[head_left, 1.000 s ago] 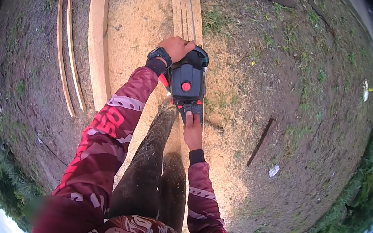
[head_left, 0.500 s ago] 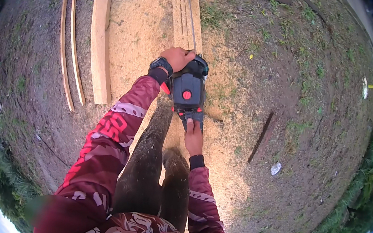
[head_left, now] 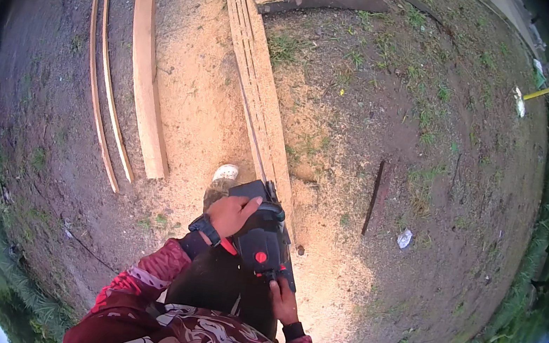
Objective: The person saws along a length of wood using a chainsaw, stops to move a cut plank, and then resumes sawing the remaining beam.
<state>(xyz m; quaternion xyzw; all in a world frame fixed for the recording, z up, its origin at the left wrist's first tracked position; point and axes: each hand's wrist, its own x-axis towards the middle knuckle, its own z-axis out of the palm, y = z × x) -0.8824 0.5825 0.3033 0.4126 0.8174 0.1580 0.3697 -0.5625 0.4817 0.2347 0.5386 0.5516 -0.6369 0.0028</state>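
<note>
I hold a black chainsaw (head_left: 259, 244) with red parts close in front of my legs. My left hand (head_left: 231, 215), with a dark watch at its wrist, is closed round the front handle. Around the rear handle, near my body, my right hand (head_left: 282, 302) is closed; its fingertips are partly hidden. The saw's front end is at the near part of a long pale timber (head_left: 257, 48) scored with several lengthwise slits. A thin dark strip, perhaps the guide bar, runs along the timber's left side; I cannot tell how deep it sits.
Left of the sawdust (head_left: 196, 75) lie a thick beam (head_left: 149, 82) and two thin strips of wood (head_left: 113, 87). A dark log (head_left: 321, 2) touches the timber at the far side. On the right are a narrow dark stick (head_left: 374, 197) and a crumpled pale scrap (head_left: 404, 238).
The chainsaw and both hands have come back toward my body, along the timber to its near end. My arms are more bent, and a white shoe now shows beside the saw.
</note>
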